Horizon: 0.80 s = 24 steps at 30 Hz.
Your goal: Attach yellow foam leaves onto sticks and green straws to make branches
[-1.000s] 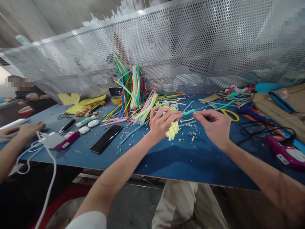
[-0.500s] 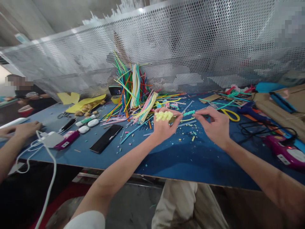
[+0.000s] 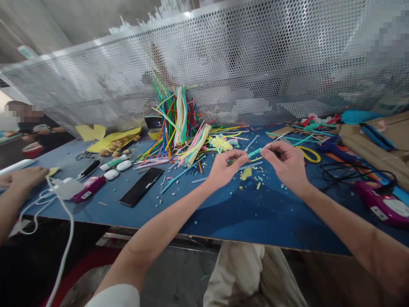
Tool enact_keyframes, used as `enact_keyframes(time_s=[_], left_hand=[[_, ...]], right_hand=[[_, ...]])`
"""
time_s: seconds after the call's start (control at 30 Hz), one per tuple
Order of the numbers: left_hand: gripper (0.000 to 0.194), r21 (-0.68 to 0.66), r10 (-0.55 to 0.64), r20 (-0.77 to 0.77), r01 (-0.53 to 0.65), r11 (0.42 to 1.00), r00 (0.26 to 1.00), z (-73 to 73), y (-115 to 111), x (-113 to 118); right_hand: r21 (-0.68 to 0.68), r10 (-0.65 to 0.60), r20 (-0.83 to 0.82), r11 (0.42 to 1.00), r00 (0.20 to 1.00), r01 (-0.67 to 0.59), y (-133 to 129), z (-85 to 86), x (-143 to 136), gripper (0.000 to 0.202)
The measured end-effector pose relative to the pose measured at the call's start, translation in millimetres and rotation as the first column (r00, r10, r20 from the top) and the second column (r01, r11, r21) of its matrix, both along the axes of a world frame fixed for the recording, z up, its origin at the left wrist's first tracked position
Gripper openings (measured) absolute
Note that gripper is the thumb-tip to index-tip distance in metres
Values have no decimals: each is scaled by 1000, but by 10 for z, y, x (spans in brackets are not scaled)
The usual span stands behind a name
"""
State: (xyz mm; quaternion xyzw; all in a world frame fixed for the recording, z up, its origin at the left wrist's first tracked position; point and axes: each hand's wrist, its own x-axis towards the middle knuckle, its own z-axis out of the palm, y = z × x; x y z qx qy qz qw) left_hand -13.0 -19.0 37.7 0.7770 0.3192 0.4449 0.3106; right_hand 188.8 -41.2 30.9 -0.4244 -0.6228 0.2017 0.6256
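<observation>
My left hand (image 3: 228, 168) is closed, thumb and fingers pinching one end of a thin teal strand (image 3: 254, 152) with a bumpy look. The fingertips of my right hand (image 3: 286, 162) pinch the strand's other end, and a fine clear thread or wire shows above them. The strand is held taut between both hands, over the blue table. A yellow knobbly clump (image 3: 222, 143) lies just behind my left hand. Below the fingertips is a second yellow piece (image 3: 246, 173); whether it joins the strand I cannot tell.
Colourful thin strips (image 3: 180, 115) stand bundled at the back. A black phone (image 3: 141, 186) lies to the left, near a purple device (image 3: 87, 189) and white cables. Another purple device (image 3: 381, 202) is at the right. A co-worker's hand (image 3: 30, 177) rests at the left edge.
The yellow knobbly piece that lay across the back of my left hand no longer shows there; yellow now appears behind and below the hand. My left hand has turned and dropped slightly.
</observation>
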Motion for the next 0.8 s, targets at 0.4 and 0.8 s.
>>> enact_keyframes(time_s=[0.4, 0.8], left_hand=[[22, 372, 246, -38, -215, 903, 968, -69, -38, 1], [29, -665, -255, 398, 468, 581, 881, 45, -55, 6]], right_hand=[[-28, 53, -1, 998, 999, -53, 39, -20, 6, 12], [166, 290, 32, 942, 956, -292, 53, -37, 99, 1]])
